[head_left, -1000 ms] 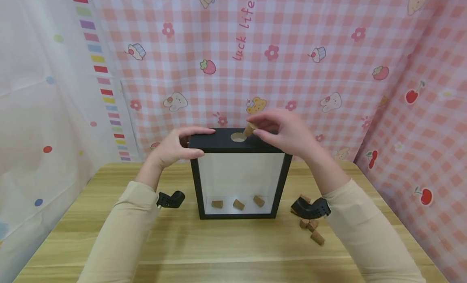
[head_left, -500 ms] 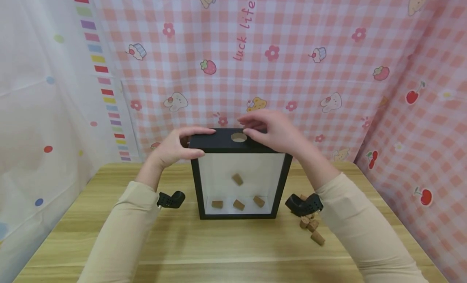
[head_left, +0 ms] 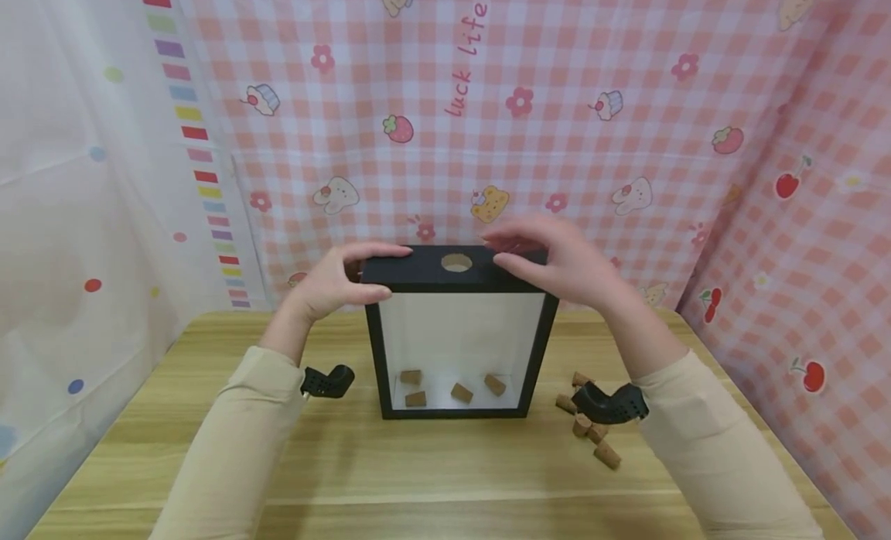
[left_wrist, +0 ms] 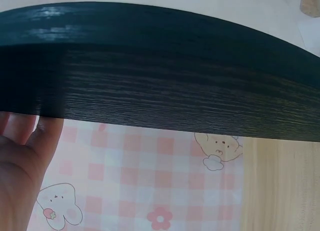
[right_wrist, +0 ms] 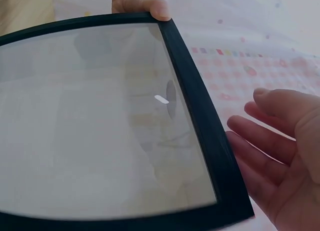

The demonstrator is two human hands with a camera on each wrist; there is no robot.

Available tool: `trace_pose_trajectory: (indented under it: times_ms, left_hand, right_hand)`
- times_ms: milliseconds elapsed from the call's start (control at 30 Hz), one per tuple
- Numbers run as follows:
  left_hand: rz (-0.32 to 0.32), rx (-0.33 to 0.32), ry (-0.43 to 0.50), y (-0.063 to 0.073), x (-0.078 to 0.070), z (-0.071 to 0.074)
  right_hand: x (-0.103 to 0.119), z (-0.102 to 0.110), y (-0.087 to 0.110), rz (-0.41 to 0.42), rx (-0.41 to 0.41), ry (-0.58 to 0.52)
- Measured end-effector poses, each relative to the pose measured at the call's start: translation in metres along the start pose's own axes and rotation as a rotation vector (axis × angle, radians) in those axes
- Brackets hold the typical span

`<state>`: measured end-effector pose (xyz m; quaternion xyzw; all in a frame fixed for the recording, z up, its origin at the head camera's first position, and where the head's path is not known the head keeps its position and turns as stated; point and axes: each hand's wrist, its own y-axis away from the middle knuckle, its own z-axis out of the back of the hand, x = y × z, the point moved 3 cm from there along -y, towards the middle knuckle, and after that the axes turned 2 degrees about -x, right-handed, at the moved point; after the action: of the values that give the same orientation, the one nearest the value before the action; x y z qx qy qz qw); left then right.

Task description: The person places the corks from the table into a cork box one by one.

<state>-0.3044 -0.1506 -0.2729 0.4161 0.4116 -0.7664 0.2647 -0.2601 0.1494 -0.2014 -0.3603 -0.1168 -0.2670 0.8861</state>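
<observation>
A black shadow box frame (head_left: 418, 272) with a clear front stands upright on the table. There is a round hole (head_left: 456, 262) in its top edge. Several corks (head_left: 415, 399) lie on the floor inside it. My left hand (head_left: 326, 281) grips the top left corner, thumb at the front edge and fingers across the top. Its fingers (left_wrist: 49, 136) also show against the dark side in the left wrist view. Above the top right corner hovers my right hand (head_left: 567, 265), holding nothing. In the right wrist view its fingers (right_wrist: 260, 136) are loosely spread beside the frame.
Several loose corks (head_left: 607, 455) lie on the wooden table (head_left: 431, 478) right of the frame, partly covered by the right wrist camera (head_left: 611, 405). A pink checked curtain (head_left: 418, 161) hangs behind, and a white dotted one (head_left: 90, 215) at the left.
The right hand let a cork go through the hole. It fell and now lies inside at the left with the others. The right hand then moved right, away from the hole. The left hand stayed put.
</observation>
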Motion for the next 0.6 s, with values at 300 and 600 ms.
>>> trace_pose_trajectory:
  times_ms: [300,600]
  left_hand:
    - [0.015,-0.003,-0.007,-0.001,0.003,0.0]
    - [0.009,-0.006,-0.022,-0.001,0.002,0.001]
  right_hand:
    - [-0.001,0.022,0.046,-0.001,-0.033,0.042]
    - [-0.006,0.033,0.097,-0.009,-0.119,0.062]
